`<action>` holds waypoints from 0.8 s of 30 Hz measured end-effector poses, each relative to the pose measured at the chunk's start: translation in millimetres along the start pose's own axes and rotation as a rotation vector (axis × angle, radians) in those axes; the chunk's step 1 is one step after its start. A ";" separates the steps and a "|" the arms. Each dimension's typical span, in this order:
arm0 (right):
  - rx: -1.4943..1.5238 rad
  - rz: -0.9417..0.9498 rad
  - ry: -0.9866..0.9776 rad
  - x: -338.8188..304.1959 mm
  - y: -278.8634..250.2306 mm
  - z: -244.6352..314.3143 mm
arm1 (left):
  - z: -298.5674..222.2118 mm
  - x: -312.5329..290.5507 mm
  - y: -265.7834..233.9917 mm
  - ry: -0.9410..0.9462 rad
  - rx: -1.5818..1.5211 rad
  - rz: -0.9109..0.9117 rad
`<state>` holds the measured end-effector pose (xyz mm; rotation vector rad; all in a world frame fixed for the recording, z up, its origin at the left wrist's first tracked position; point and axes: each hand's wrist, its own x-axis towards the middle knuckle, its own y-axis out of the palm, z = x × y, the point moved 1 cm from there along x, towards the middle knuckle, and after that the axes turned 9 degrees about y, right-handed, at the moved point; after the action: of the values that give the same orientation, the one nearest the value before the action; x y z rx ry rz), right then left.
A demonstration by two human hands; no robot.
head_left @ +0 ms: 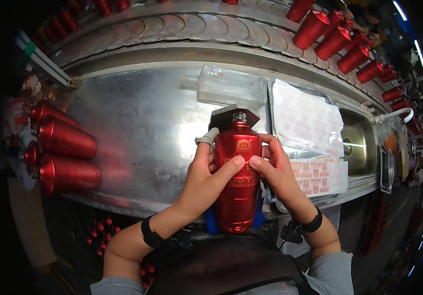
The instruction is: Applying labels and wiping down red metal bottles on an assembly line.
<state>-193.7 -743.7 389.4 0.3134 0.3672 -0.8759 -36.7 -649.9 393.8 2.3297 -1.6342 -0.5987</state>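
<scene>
Landmark item: gold-printed red bottle (pixel 238 196) with clear stopper — in both hands at the metal worktop's (pixel 133 128) near edge, neck toward the conveyor, base toward the person's body.

Left hand (pixel 204 172): grasping the bottle's left side, thumb on its front; pale finger wrap (pixel 206 136) on one finger.

Right hand (pixel 276 169): grasping the bottle's right side, thumb tip just beside the left one.

Dark block (pixel 218 118): behind the bottle's neck.

Clear plastic box (pixel 233 88): beyond the bottle.

Label sheet (pixel 319 177): right of the bottle; white sheet (pixel 305 113) just beyond that.

Sink (pixel 349 160): farther right of the bottle.

Bottle group (pixel 66 135), four red pieces: well left of the bottle.

Conveyor (pixel 172 27): farthest beyond the bottle — more red bottles (pixel 333 43) along its right stretch.
</scene>
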 end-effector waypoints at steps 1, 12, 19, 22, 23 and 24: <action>-0.003 -0.001 -0.003 0.7 -2.3 2.7 | 1.4 -0.8 -1.1 0.004 -0.002 0.002; 0.104 -0.160 -0.117 -25.6 -14.9 34.0 | 5.7 -26.2 -14.8 0.077 0.128 0.151; -0.675 -0.135 -0.665 -13.5 12.2 62.8 | 9.4 -25.6 -14.8 0.121 0.174 0.142; -0.712 -0.266 -0.733 29.3 6.0 82.8 | 5.5 -29.3 -15.7 0.122 0.140 0.127; -0.681 -0.283 -0.676 30.1 4.7 86.8 | 3.5 -27.3 -15.7 0.131 0.122 0.120; -0.682 -0.283 -0.679 22.0 1.4 88.6 | 5.7 -26.4 -14.9 0.133 0.121 0.121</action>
<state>-163.5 -794.4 459.1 -0.6726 0.0568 -1.0193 -34.5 -619.7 387.8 2.2769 -1.7779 -0.3209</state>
